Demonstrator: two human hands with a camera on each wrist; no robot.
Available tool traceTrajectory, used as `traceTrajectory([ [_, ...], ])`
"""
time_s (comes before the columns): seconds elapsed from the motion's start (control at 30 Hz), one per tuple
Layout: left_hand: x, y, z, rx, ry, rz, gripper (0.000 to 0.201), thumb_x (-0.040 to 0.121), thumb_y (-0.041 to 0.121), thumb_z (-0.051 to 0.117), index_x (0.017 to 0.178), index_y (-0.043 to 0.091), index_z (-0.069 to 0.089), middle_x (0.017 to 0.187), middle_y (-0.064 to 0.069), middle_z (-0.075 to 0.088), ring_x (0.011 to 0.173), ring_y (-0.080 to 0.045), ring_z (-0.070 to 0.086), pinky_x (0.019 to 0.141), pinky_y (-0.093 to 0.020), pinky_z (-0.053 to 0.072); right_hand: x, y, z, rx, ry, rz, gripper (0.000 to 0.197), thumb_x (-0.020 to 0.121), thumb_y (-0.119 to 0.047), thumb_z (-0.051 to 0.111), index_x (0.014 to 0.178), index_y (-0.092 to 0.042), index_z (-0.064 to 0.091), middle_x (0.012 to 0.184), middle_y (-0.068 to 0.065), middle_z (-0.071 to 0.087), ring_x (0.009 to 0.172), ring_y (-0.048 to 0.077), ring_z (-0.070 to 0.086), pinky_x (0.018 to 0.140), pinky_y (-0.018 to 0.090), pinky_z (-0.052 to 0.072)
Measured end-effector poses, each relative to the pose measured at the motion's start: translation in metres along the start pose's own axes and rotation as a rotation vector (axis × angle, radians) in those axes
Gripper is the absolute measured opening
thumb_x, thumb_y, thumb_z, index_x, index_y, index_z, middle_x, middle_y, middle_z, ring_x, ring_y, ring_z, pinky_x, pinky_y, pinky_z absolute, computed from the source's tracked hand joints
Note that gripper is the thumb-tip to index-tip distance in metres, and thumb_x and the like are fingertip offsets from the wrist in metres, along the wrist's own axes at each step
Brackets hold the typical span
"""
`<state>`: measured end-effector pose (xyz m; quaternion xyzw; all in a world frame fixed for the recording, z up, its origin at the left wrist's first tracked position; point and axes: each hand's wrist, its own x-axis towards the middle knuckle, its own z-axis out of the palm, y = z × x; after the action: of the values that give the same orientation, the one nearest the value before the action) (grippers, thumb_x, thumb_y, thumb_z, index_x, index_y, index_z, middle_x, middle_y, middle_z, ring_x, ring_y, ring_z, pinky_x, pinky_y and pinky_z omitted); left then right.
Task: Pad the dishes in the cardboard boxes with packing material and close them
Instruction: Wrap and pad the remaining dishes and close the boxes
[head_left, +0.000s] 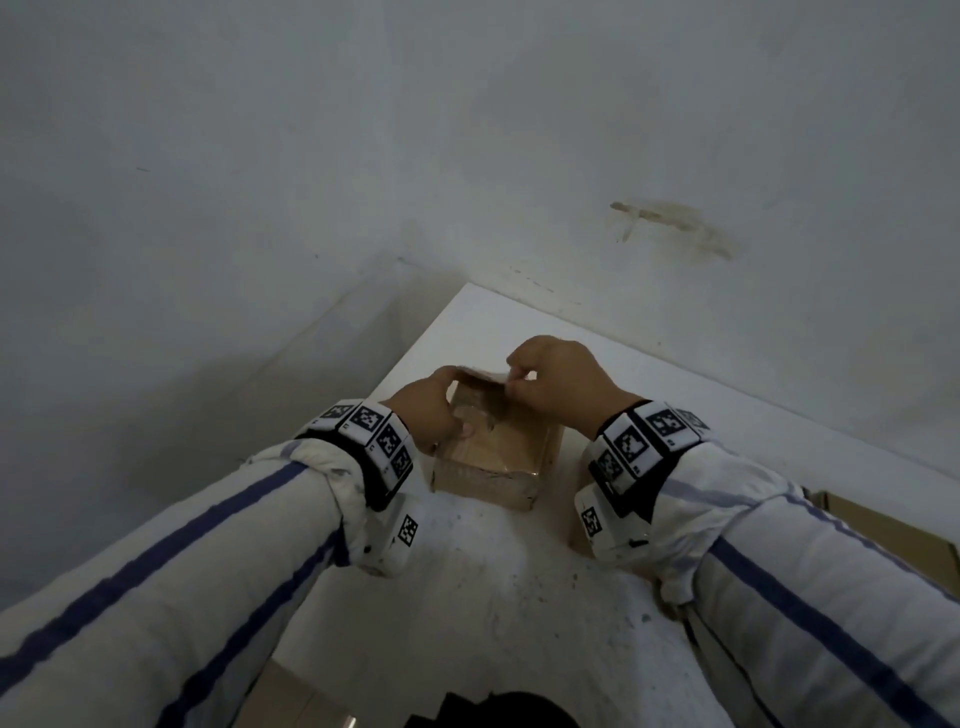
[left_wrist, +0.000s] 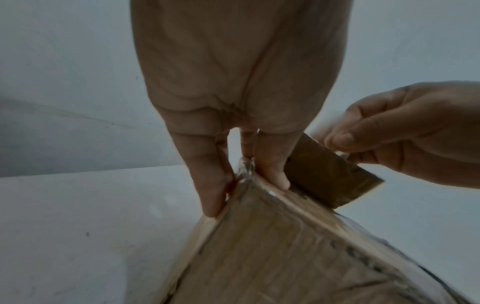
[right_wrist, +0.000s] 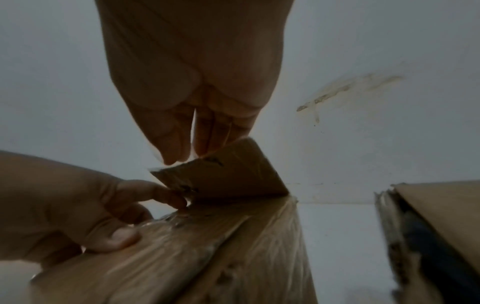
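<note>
your right hand (head_left: 558, 382) pinches the end flap (right_wrist: 221, 174) of the small cardboard box (head_left: 498, 457), thumb and fingers (left_wrist: 337, 142) clamped together on the flap's upper edge, holding it raised. your left hand (head_left: 428, 410) steadies the box at the corner just below that flap: its fingers (left_wrist: 210, 179) lie fairly straight, spread either side of the corner, and the thumb (right_wrist: 122, 236) presses flat on the taped top. the box sits on the white desk (head_left: 493, 597) between your two wrists. judging by the glossy tape across the long flaps, most of the lid looks shut and only this end flap stands open, so closing seems far along here. the inside is hidden, so you cannot tell whether dishes or padding are in place. beyond your right wrist a second box (right_wrist: 428, 226) shows only partly, cut off at the frame edge, its state unclear
</note>
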<state>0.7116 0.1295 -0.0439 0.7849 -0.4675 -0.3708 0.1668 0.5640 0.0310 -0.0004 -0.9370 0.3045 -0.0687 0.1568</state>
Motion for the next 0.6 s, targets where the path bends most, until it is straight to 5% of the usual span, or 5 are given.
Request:
traceTrajectory([
  [0.1, 0.004, -0.001, 0.000, -0.063, -0.012, -0.025, 0.072, 0.085, 0.020, 0.067, 0.142, 0.020, 0.022, 0.082, -0.001, 0.051, 0.080, -0.023, 0.054, 0.059, -0.032, 0.052, -0.006, -0.005, 0.007, -0.109, -0.178, -0.014, 0.023, 0.086, -0.023, 0.060, 0.099, -0.008, 0.072, 0.111, 0.004, 0.066, 0.102, 0.022, 0.060, 0.091, 0.030, 0.044],
  [0.23, 0.002, -0.005, 0.001, -0.205, -0.012, -0.062, 0.076, 0.081, 0.016, 0.071, 0.139, 0.024, 0.022, 0.098, -0.014, 0.059, 0.090, -0.031, 0.060, 0.068, -0.043, 0.058, -0.016, -0.008, 0.025, -0.184, -0.230, -0.015, 0.023, 0.087, -0.020, 0.053, 0.094, -0.010, 0.072, 0.100, 0.006, 0.069, 0.093, 0.024, 0.062, 0.080, 0.029, 0.048],
  [0.37, -0.003, -0.002, 0.002, -0.091, -0.006, 0.040, 0.090, 0.085, 0.012, 0.067, 0.149, 0.036, 0.009, 0.110, -0.021, 0.061, 0.097, -0.033, 0.060, 0.068, -0.035, 0.053, -0.020, -0.012, 0.034, -0.291, -0.256, -0.063, 0.025, 0.088, -0.016, 0.048, 0.091, -0.006, 0.071, 0.096, 0.008, 0.067, 0.089, 0.027, 0.063, 0.070, 0.029, 0.045],
  [0.5, 0.001, 0.001, 0.003, 0.005, -0.011, 0.063, 0.073, 0.088, 0.012, 0.063, 0.148, 0.030, 0.026, 0.132, -0.017, 0.052, 0.112, -0.033, 0.055, 0.080, -0.034, 0.050, -0.029, -0.018, 0.035, -0.432, -0.361, -0.249, 0.028, 0.091, -0.017, 0.046, 0.100, -0.004, 0.069, 0.103, 0.011, 0.062, 0.094, 0.029, 0.060, 0.069, 0.029, 0.041],
  [0.6, 0.003, 0.000, 0.004, -0.026, -0.020, 0.045, 0.073, 0.087, 0.011, 0.064, 0.147, 0.032, 0.028, 0.135, -0.013, 0.049, 0.111, -0.032, 0.055, 0.078, -0.039, 0.055, -0.040, -0.017, 0.036, -0.432, -0.418, -0.289, 0.032, 0.090, -0.013, 0.046, 0.116, -0.006, 0.063, 0.111, 0.012, 0.057, 0.100, 0.029, 0.057, 0.077, 0.031, 0.046],
])
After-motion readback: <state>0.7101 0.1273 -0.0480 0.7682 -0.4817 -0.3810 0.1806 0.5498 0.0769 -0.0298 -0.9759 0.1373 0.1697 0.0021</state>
